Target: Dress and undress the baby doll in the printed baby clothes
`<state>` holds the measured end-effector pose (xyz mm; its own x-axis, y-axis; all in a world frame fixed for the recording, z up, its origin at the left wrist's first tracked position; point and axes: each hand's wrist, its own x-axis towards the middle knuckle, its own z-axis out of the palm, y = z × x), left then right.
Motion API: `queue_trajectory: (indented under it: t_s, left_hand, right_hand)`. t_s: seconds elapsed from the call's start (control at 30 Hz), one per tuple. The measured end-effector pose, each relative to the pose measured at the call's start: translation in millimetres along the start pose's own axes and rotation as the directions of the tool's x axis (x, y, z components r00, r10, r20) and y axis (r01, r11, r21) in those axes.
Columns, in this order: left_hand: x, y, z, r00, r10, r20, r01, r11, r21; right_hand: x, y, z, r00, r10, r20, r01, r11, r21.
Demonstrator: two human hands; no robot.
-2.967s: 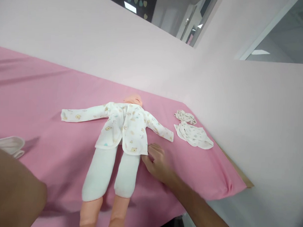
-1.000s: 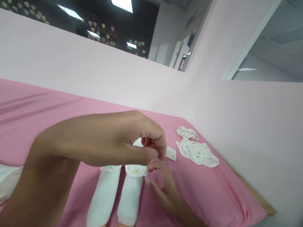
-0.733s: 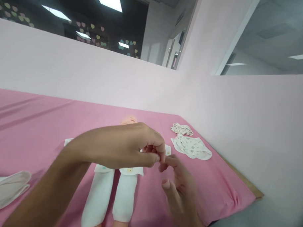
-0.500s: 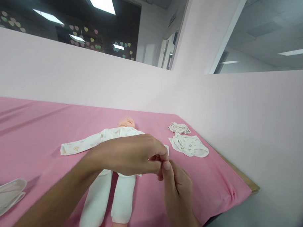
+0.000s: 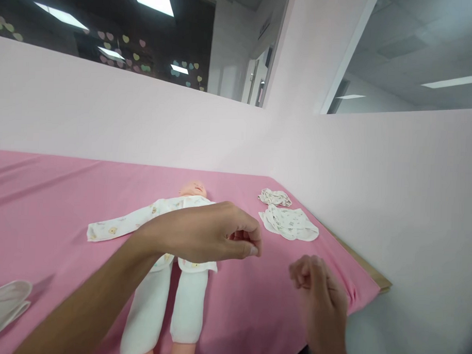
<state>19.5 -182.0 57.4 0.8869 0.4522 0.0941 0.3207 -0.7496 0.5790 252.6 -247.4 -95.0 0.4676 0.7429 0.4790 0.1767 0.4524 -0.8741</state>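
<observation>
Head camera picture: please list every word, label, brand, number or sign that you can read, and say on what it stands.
No readable text anywhere.
Doll's shirt: small printed pictures only, no letters.
Folded cloths: a small pattern, too small to read.
Dark wall behind the partition: heart shapes, no words.

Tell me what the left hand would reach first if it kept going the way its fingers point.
The left hand points rightward over the doll. Ahead lies bare pink sheet, then probably the folded baby clothes near the wall. The right hand sits lower and nearer; depth is unclear.
</observation>
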Motion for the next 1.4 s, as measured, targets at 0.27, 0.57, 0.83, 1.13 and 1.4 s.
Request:
queue_trajectory:
  t_s: [0.27,0.57,0.83,1.13,1.4]
  left_hand:
    - [-5,10,2.6,0.998,0.036,-0.051,-0.038,0.998,-0.039]
    - [-10,16,3.3,0.980,0.173,-0.099,-0.188,0.967,-0.173]
    - [-9,15,6.3,0.995,-0.027,-0.098,0.017,0.995,-0.099]
    - [-11,13,3.8,0.996,-0.043,-0.076,0.034,0.994,-0.105]
    - [-14,13,0.6,0.984,0.040,-0.173,-0.041,0.999,-0.003]
  right_hand:
    - [-6,69,-111,0.770,0.340,-0.539,-0.237,0.938,0.253]
    - [-13,87,-102,0.723,0.422,-0.547,-0.326,0.906,0.268]
    - [-21,90,-94,0.709,0.444,-0.548,-0.372,0.896,0.244]
    - [-23,94,-96,0.724,0.415,-0.551,-0.360,0.909,0.212]
    - [-25,97,-95,0.765,0.353,-0.539,-0.335,0.932,0.136]
